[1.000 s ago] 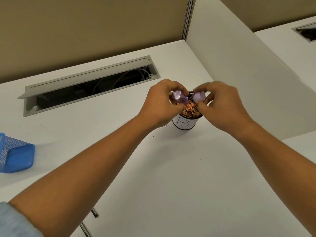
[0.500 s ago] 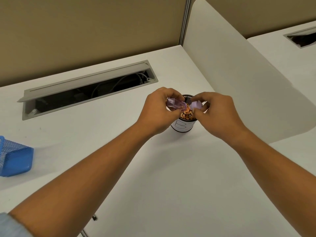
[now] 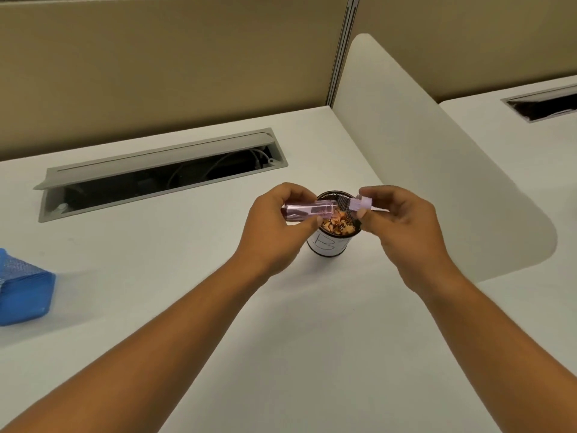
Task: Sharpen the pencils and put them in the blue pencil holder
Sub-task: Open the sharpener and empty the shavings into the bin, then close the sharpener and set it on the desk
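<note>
My left hand (image 3: 274, 226) grips a clear purple sharpener case (image 3: 309, 210), held level over a black mesh cup (image 3: 331, 248). My right hand (image 3: 402, 223) pinches the purple sharpener insert (image 3: 362, 204), pulled apart from the case by a small gap. The cup bears a white label and is filled with orange pencil shavings (image 3: 338, 225). The blue mesh pencil holder (image 3: 22, 292) stands at the far left edge, partly cut off. No pencils are in view.
A grey cable tray with an open flap (image 3: 162, 173) is recessed in the white desk (image 3: 312, 339) behind the cup. A white divider panel (image 3: 437, 170) rises on the right, with another desk beyond it.
The two purple sharpener parts have come apart, the case to the left and the insert to the right. The view has tilted down a little.
</note>
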The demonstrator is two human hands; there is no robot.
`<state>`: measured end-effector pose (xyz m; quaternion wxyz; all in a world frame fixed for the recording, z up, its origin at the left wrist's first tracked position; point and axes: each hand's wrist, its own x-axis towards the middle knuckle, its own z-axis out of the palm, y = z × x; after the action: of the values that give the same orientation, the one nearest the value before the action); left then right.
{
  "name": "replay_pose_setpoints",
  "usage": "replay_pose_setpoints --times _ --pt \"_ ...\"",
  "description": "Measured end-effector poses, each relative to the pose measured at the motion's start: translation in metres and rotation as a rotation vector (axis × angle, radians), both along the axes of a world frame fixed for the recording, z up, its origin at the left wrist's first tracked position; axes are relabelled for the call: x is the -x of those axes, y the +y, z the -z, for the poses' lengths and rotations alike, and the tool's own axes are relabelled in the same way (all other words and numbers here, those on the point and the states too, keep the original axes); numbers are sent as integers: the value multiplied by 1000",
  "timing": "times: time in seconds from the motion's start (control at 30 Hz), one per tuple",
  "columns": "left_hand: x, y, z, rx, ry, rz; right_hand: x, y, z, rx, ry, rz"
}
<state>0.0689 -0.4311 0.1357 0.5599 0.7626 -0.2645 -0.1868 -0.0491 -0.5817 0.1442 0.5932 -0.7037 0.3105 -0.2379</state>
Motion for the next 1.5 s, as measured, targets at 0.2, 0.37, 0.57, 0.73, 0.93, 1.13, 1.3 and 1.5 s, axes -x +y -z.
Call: replay_pose_setpoints --times 0.2,0.37,0.57,0.73,0.93,1.13,1.3,1.5 --pt "30 43 -16 167 176 -14 23 38 -29 -251 -172 -212" --pt "60 93 -35 217 163 -18 40 77 -48 -105 -128 -337" --pt "88 163 -59 197 101 -46 60 135 -76 78 -74 -508" --pt "105 222 -67 206 155 -92 67 180 -83 38 -53 -590" --pt "119 292 -70 171 251 -173 66 240 -78 -33 -43 -664" --pt "123 341 -72 202 304 -252 59 287 -69 73 -65 -725" --pt "122 367 -74 233 330 -309 51 312 -73 142 -74 -756" --pt "120 386 -75 280 359 -312 44 335 -78 140 -58 -776"
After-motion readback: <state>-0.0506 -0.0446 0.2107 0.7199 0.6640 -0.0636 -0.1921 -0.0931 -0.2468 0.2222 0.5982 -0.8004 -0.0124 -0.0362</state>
